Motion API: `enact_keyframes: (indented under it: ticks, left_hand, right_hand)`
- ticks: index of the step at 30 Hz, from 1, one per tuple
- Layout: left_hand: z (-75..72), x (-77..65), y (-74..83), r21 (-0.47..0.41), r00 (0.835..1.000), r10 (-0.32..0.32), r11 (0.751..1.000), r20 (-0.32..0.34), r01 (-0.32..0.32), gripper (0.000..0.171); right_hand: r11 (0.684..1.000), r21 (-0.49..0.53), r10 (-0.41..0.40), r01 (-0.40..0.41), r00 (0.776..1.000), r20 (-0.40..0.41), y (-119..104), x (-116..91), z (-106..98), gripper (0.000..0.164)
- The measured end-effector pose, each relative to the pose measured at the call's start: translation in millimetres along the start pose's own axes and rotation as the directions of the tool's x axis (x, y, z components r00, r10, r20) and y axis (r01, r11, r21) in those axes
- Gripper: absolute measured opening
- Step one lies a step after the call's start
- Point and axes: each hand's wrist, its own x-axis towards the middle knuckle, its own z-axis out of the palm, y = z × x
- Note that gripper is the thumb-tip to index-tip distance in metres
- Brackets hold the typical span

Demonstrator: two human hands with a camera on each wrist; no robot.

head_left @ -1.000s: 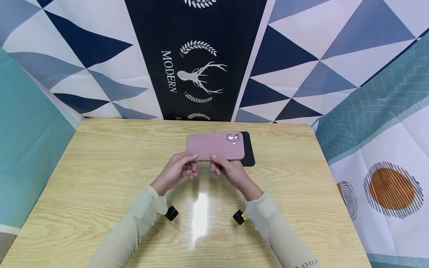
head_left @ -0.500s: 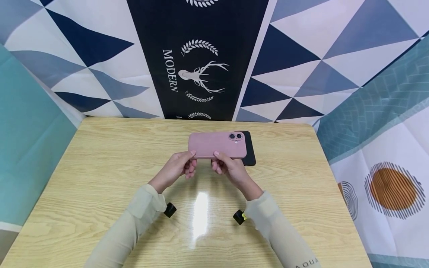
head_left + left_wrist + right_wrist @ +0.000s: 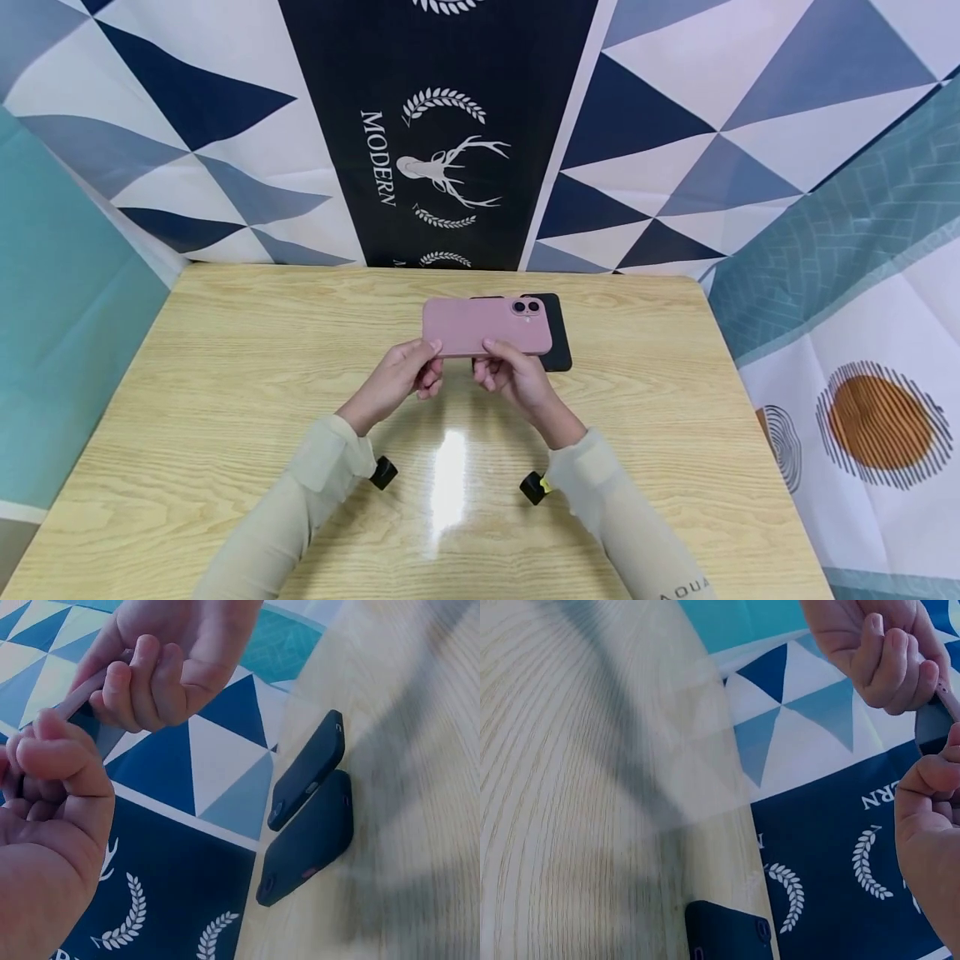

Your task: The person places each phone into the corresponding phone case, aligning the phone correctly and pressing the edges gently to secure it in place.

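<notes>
A smartphone in a pink case (image 3: 476,323) is held sideways above the table, its back and two camera lenses facing up at the right end. My left hand (image 3: 400,375) pinches its near edge toward the left, thumb on the back. With its thumb likewise on the back, my right hand (image 3: 519,379) grips the same edge nearer the middle. In the left wrist view, the fingers of both the left hand (image 3: 56,787) and the right hand (image 3: 161,667) curl below the phone. The pink phone partly hides black phones underneath in the head view.
Two black phones, one (image 3: 309,771) beside the other (image 3: 309,838), lie on the wooden table (image 3: 247,350) near its back edge. A patterned cloth (image 3: 637,125) hangs right behind the table. Small black blocks (image 3: 384,472) show by the sleeve cuffs.
Both hands and the pink phone have shifted slightly right. The lenses, bright with reflection a second ago, now look dark. Both hands keep their hold.
</notes>
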Motion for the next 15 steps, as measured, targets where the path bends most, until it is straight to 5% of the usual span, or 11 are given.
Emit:
enact_keyframes:
  ticks: [15]
  left_hand:
    - [-5.9,-2.1,-5.2,-0.098,1.0,-0.013,0.995,-0.022,0.011,0.018]
  right_hand:
    - [0.999,-0.033,-0.006,0.009,0.996,0.089,-1.4,-6.6,-6.1,0.031]
